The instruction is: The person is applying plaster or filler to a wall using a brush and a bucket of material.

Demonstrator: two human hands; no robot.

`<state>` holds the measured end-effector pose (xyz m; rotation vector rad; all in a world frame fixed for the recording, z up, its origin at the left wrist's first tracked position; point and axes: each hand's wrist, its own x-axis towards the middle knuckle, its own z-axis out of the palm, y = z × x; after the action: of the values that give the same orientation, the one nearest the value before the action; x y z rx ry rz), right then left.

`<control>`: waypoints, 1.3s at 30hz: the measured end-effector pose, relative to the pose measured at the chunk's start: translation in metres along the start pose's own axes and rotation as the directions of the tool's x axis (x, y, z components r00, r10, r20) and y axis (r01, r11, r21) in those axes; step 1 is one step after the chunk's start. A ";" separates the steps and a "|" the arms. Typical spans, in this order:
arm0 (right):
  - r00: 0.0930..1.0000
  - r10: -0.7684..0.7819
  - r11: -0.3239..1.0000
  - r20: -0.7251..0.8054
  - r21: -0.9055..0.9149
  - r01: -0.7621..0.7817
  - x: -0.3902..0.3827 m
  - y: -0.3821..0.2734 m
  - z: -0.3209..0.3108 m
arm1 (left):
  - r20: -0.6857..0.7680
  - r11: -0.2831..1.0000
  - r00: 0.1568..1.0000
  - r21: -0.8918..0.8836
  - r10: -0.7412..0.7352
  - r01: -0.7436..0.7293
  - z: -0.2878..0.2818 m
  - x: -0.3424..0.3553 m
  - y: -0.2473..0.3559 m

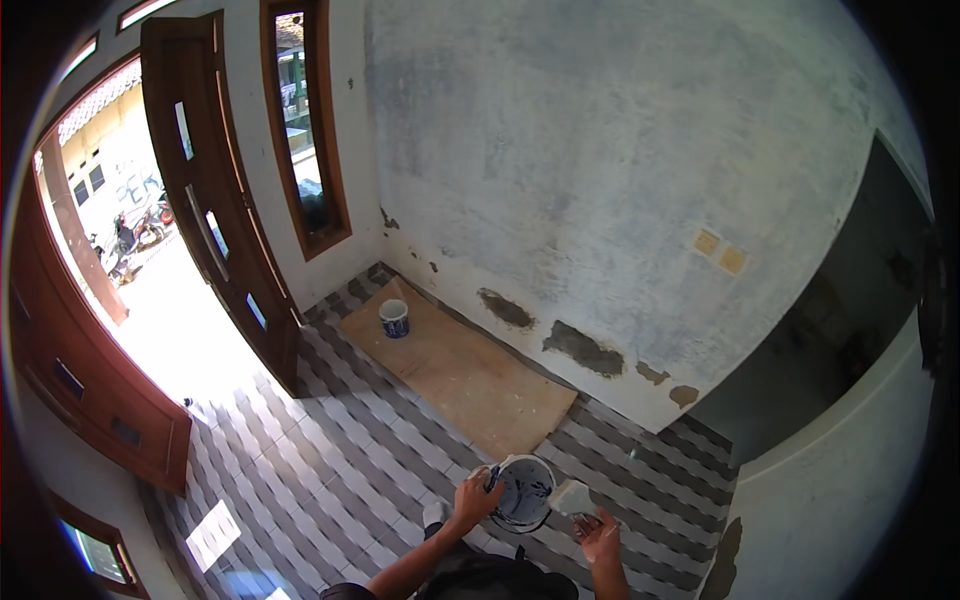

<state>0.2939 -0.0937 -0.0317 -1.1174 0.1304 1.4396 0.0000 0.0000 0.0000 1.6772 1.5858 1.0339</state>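
At the far left of the frame, tall dark-brown wooden doors [210, 180] stand open onto bright daylight. Right of them, left of centre, a small white-and-blue cylindrical tub [395, 320] sits near the upper-left end of a tan rectangular board [475, 385], which slants down to the right across the grey-and-white striped tile floor [370, 440].

Below the board, at lower centre, the left hand [478, 498] comes in from the bottom edge. Its grip is closed over the left rim of a round white bucket [536, 468] smeared inside with grey-blue material (how deep it is filled, I cannot tell). The bucket's mouth faces up, between the two hands.

Just right of that mouth lies a pale, flat, rectangular hand tool [573, 497], apparently near the rim; whether it touches, the view does not settle. The right hand [600, 538] holds it, fingers bent around its lower end, the handle mostly hidden. From this grip the tool points up and to the left, its line running toward the bucket's right side. The right hand is clearly nearer the tool; the left is across the opening.
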 end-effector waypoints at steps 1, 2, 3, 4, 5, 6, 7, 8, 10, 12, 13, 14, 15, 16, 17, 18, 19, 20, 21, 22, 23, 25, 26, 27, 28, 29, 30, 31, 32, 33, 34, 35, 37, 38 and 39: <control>0.999 -0.009 1.000 -0.054 0.003 0.009 -0.008 -0.005 0.006 | 0.009 0.999 1.000 -0.035 -0.025 0.025 0.000 -0.003 0.004; 0.997 -0.027 0.999 -0.078 0.030 0.030 0.004 0.002 0.042 | 0.007 0.998 1.000 -0.055 -0.015 0.015 -0.018 0.026 -0.005; 0.997 -0.030 0.999 -0.066 0.031 0.032 0.015 0.012 0.080 | -0.002 0.999 1.000 -0.053 -0.007 0.006 -0.037 0.059 -0.018; 0.998 -0.041 0.998 -0.056 0.039 0.044 0.011 0.024 0.104 | -0.010 0.999 1.000 -0.033 -0.016 0.016 -0.050 0.069 -0.029; 0.998 -0.053 0.997 -0.046 0.050 0.056 0.007 0.034 0.126 | -0.015 1.000 1.000 -0.012 -0.023 0.022 -0.062 0.078 -0.039; 0.998 -0.057 0.996 -0.039 0.059 0.060 0.016 0.042 0.159 | -0.017 1.000 1.000 -0.008 -0.011 0.011 -0.079 0.106 -0.049; 0.997 -0.072 0.996 0.004 0.048 0.071 0.025 0.049 0.191 | -0.061 0.999 0.997 -0.018 0.037 -0.039 -0.096 0.134 -0.057; 0.995 -0.088 0.995 0.046 0.041 0.086 0.034 0.055 0.222 | -0.103 0.996 0.991 -0.026 0.088 -0.091 -0.111 0.163 -0.063; 0.994 -0.091 0.995 0.061 0.054 0.088 0.032 0.062 0.247 | -0.080 0.998 0.995 -0.006 0.057 -0.057 -0.126 0.182 -0.067; 0.991 -0.103 0.993 0.088 0.071 0.097 0.032 0.071 0.273 | -0.065 0.999 0.997 0.015 0.037 -0.036 -0.138 0.202 -0.069; 0.991 -0.110 0.992 0.078 0.065 0.105 0.030 0.076 0.289 | -0.056 1.000 0.998 -0.001 0.012 -0.012 -0.144 0.215 -0.071; 0.991 -0.117 0.992 0.069 0.058 0.113 0.032 0.078 0.302 | -0.046 1.000 0.999 -0.018 -0.014 0.014 -0.148 0.228 -0.072; 0.991 -0.119 0.992 0.066 0.059 0.115 0.035 0.080 0.311 | -0.043 1.000 0.999 -0.019 -0.013 0.012 -0.146 0.237 -0.079; 0.988 -0.132 0.991 0.074 0.036 0.130 0.039 0.081 0.319 | -0.053 0.999 0.998 -0.039 -0.025 0.023 -0.140 0.246 -0.086; 0.986 -0.143 0.990 0.084 0.011 0.143 0.045 0.082 0.327 | -0.064 0.998 0.997 -0.058 -0.039 0.036 -0.135 0.255 -0.091; 0.987 -0.143 0.990 0.077 0.016 0.142 0.052 0.084 0.332 | -0.056 0.998 0.998 -0.056 -0.039 0.036 -0.135 0.265 -0.089; 0.984 -0.159 0.987 0.081 0.014 0.158 0.064 0.083 0.336 | -0.053 0.999 0.998 -0.008 -0.045 0.045 -0.135 0.276 -0.086; 0.981 -0.171 0.985 0.087 0.010 0.171 0.073 0.083 0.341 | -0.053 0.998 0.997 0.042 -0.053 0.055 -0.135 0.287 -0.084; 0.982 -0.163 0.987 0.090 0.007 0.163 0.083 0.083 0.350 | -0.059 0.997 0.997 0.046 -0.058 0.061 -0.136 0.298 -0.083; 0.981 -0.179 0.983 0.072 -0.015 0.181 0.092 0.082 0.359 | -0.023 0.994 0.996 0.071 -0.082 0.084 -0.138 0.309 -0.082; 0.980 -0.193 0.980 0.056 -0.039 0.196 0.103 0.081 0.368 | 0.010 0.989 0.994 0.096 -0.110 0.108 -0.139 0.320 -0.083; 0.983 -0.154 0.985 0.105 -0.060 0.160 0.135 0.076 0.388 | -0.076 0.992 0.996 0.113 -0.041 0.049 -0.139 0.345 -0.091; 0.982 -0.122 0.988 0.144 -0.078 0.135 0.153 0.075 0.399 | -0.076 0.989 0.996 0.137 -0.046 0.056 -0.142 0.361 -0.098; 0.983 -0.107 0.989 0.147 -0.088 0.121 0.166 0.073 0.414 | -0.074 0.985 0.996 0.158 -0.055 0.066 -0.146 0.375 -0.097; 0.980 -0.096 0.990 0.174 -0.087 0.112 0.180 0.070 0.431 | -0.082 0.983 0.994 0.162 -0.071 0.083 -0.151 0.392 -0.097; 0.976 -0.084 0.991 0.200 -0.086 0.103 0.194 0.067 0.447 | -0.118 0.986 0.992 0.151 -0.047 0.065 -0.158 0.411 -0.099; 0.977 -0.068 0.991 0.201 -0.096 0.089 0.203 0.064 0.466 | -0.154 0.989 0.988 0.142 -0.022 0.044 -0.166 0.429 -0.100; 0.976 -0.082 0.990 0.204 -0.100 0.104 0.212 0.061 0.486 | -0.160 0.988 0.986 0.145 -0.037 0.061 -0.172 0.442 -0.103; 0.973 -0.096 0.987 0.208 -0.104 0.120 0.220 0.059 0.503 | -0.178 0.989 0.984 0.138 -0.033 0.058 -0.179 0.454 -0.106; 0.974 -0.084 0.988 0.210 -0.113 0.110 0.232 0.058 0.519 | -0.197 0.990 0.980 0.133 -0.024 0.051 -0.186 0.467 -0.112; 0.971 -0.072 0.985 0.226 -0.139 0.105 0.244 0.058 0.534 | -0.215 0.987 0.976 0.147 -0.029 0.062 -0.191 0.481 -0.119; 0.969 -0.061 0.981 0.241 -0.165 0.103 0.254 0.057 0.549 | -0.219 0.987 0.975 0.146 -0.039 0.072 -0.193 0.493 -0.123; 0.963 -0.032 0.975 0.268 -0.205 0.090 0.271 0.055 0.584 | -0.280 0.991 0.958 0.103 -0.057 0.089 -0.205 0.515 -0.127; 0.954 -0.010 0.967 0.301 -0.241 0.086 0.277 0.056 0.597 | -0.273 0.990 0.959 0.101 -0.071 0.102 -0.211 0.527 -0.132; 0.956 -0.003 0.965 0.292 -0.251 0.080 0.286 0.056 0.607 | -0.277 0.987 0.957 0.110 -0.082 0.116 -0.215 0.543 -0.135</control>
<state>-0.0152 0.4962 0.0650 -1.0966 -0.2972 1.5976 -0.2642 0.5336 0.0679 1.5687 1.9273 1.1741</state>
